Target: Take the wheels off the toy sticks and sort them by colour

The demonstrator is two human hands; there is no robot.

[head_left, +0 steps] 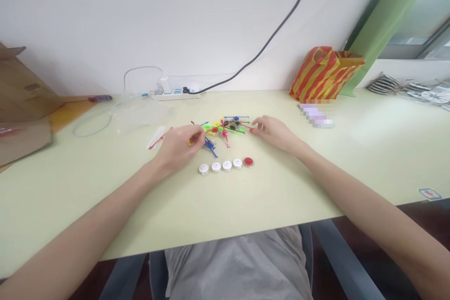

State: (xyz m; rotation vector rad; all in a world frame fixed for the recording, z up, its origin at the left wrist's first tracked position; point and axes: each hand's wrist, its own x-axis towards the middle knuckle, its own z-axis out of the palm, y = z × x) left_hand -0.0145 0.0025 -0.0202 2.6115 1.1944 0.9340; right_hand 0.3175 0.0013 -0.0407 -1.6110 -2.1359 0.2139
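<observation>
A loose pile of coloured plastic arrow spinners (225,134) lies on the table, in red, blue, yellow, green and black. My left hand (181,144) is at the pile's left side, fingers curled in a pinch; what is between them is mostly hidden, with a bit of yellow showing beside them. On the pile's right side, my right hand (274,132) has its fingertips closed on a red arrow spinner (251,130). Nearer me stands a row of small round pieces: several white-topped ones (227,165) and a red-topped one (248,162) at the right end.
Left of the pile lie a red strip-like arrow (160,139) and a clear plastic bag (138,115). A power strip (177,94) with a black cable (260,51) runs along the wall. A striped bag (323,75) stands back right, a cardboard box (26,89) far left.
</observation>
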